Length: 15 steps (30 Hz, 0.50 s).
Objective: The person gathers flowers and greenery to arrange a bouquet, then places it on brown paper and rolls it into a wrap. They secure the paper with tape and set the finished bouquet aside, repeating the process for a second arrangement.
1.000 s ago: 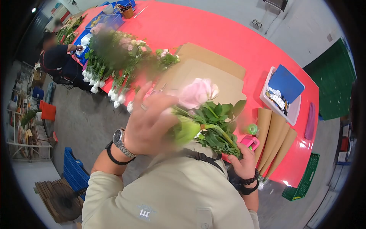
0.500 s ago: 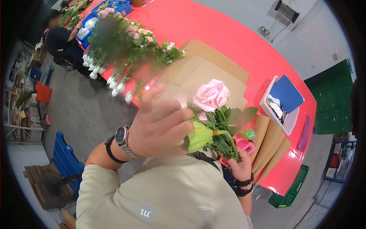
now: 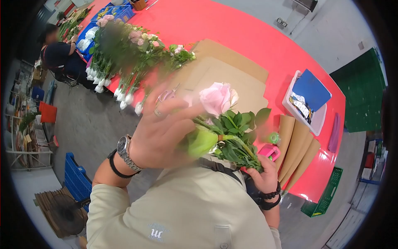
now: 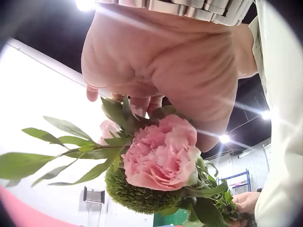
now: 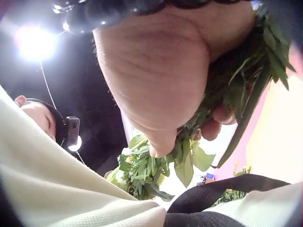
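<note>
In the head view my right hand grips the stems of a bouquet, its leafy stalks running up to the left. A large pale pink rose and a light green bloom stand at its top. My left hand, wearing a metal watch, is at the flower heads with fingers spread and bent, partly blurred. From the left wrist, a ruffled pink carnation and a fuzzy green ball flower show below the palm; the fingertips reach behind them. The right wrist view shows the thumb and fingers round the stems.
Flower bunches with white-wrapped ends lie at the table's left, near scissors. Cardboard sheets are ahead. Rolled brown paper cones, a pink tape dispenser and a white bin stand right. Another person works far left.
The left hand shifts slightly about the flower heads, its fingers changing their bend. The right hand keeps its grip on the stems. The head view swings and comes back.
</note>
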### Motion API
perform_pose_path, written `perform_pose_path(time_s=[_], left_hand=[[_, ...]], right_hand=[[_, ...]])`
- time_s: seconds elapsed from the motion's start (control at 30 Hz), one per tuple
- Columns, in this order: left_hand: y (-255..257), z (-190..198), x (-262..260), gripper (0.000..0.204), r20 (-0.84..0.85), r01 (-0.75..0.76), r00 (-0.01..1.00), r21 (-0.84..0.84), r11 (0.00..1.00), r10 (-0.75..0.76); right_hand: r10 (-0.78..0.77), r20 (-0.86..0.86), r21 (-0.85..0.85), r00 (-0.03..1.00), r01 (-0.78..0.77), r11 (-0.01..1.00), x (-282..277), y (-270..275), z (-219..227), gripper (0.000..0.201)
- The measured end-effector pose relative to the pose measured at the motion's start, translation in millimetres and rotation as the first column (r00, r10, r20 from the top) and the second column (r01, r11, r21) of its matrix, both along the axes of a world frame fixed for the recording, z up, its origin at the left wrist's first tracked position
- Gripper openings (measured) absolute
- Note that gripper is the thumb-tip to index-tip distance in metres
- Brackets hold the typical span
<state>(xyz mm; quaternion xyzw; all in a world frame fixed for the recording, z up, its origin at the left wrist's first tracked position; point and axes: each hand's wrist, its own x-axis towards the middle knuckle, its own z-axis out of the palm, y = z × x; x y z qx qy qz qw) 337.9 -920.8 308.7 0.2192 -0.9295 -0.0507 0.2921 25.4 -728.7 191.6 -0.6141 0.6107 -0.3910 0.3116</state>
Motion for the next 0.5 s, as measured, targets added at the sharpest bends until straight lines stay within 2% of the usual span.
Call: perform_pose_path(time_s=[0.13,0.5], left_hand=[[5.4,3.3,1.2,0.052,0.026,0.018,0.999,0.054,0.998,-0.019],[10.7,4.5,3.5,0.052,0.072,-0.014,0.997,0.058,0.998,0.009]], right_hand=[[0.001,-0.030,-0.018,1.000,-0.001,1.000,-2.0,1.3,1.4,0.053],[-0.004,-0.016,-0.003,1.000,0.004,1.000,-4.2,1.1,-3.7,0.054]])
